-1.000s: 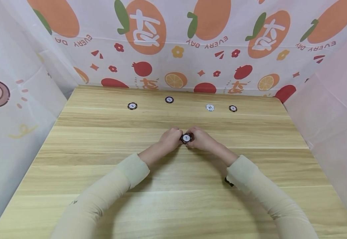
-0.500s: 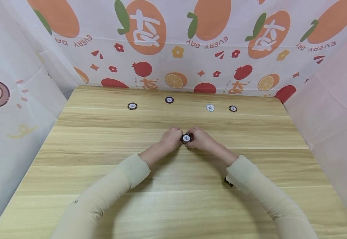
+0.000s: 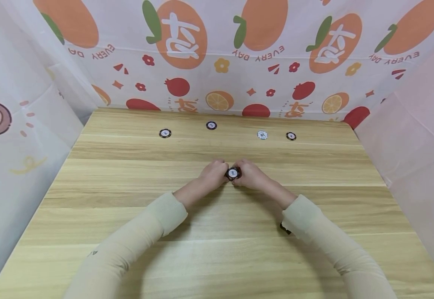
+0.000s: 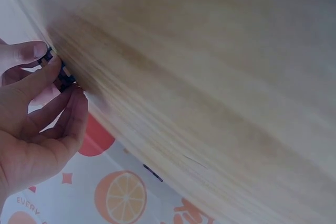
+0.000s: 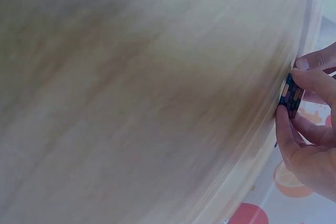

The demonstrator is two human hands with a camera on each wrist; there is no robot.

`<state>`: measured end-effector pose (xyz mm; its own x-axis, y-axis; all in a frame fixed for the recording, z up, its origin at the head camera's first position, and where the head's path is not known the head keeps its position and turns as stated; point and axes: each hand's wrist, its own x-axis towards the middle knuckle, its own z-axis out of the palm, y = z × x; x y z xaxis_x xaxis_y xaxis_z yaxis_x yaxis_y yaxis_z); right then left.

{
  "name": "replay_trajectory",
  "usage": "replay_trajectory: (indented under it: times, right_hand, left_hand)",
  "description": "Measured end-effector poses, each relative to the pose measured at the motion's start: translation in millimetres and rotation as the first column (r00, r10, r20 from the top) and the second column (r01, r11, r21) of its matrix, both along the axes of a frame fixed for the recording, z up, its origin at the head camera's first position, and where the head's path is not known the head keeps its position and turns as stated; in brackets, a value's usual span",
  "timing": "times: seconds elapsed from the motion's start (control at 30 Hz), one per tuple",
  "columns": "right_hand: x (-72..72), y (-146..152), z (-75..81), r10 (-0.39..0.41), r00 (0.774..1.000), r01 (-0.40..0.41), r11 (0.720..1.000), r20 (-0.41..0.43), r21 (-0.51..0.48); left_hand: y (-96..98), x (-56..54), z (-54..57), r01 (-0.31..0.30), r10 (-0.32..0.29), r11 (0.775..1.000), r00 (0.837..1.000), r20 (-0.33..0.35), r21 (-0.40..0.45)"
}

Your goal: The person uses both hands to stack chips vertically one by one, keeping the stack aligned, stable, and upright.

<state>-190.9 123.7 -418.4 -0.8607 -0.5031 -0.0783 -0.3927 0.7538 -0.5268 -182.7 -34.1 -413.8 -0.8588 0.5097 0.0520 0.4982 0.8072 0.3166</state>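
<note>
Near the middle of the table, a short stack of poker chips sits between both hands, its top chip black with a white centre bearing a number. My left hand pinches the stack from the left, while my right hand grips it from the right. Striped chip edges show on the stack in the left wrist view, with thumb and fingertips of the left hand against it. From the other side, the right hand has its fingers around the same stack.
Along the far edge lie single chips: a black one, a dark purple-rimmed one, a white one and another black one. A small black object is partly hidden under the right sleeve. A printed curtain borders the wooden table.
</note>
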Motion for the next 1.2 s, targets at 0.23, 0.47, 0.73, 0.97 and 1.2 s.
replay_trajectory:
  times: [0.23,0.47,0.73,0.97,1.2]
  right_hand:
    - [0.5,0,0.8,-0.005,1.000,0.004,1.000,0.009,0.005]
    - [1.0,1,-0.6,-0.018,1.000,0.018,1.000,0.012,-0.002]
    - [1.2,0,-1.7,-0.024,1.000,0.024,1.000,0.009,0.002]
    - [1.0,0,-1.8,-0.026,1.000,0.026,1.000,0.017,0.004]
    - [-0.2,1,-4.0,-0.020,1.000,0.020,1.000,0.005,0.017]
  left_hand:
    - [0.5,0.6,0.1,-0.001,0.001,1.000,1.000,-0.004,0.005]
    - [-2.6,-3.5,-1.9,-0.003,0.001,0.999,0.999,0.041,0.033]
    - [-25.3,-16.0,1.4,-0.046,0.042,0.999,0.987,0.154,0.028]
    - [-61.5,-40.3,5.6,-0.121,0.108,0.989,0.985,0.137,0.090]
    - [-98.2,-71.7,16.2,-0.305,0.300,0.948,0.951,0.072,0.088]
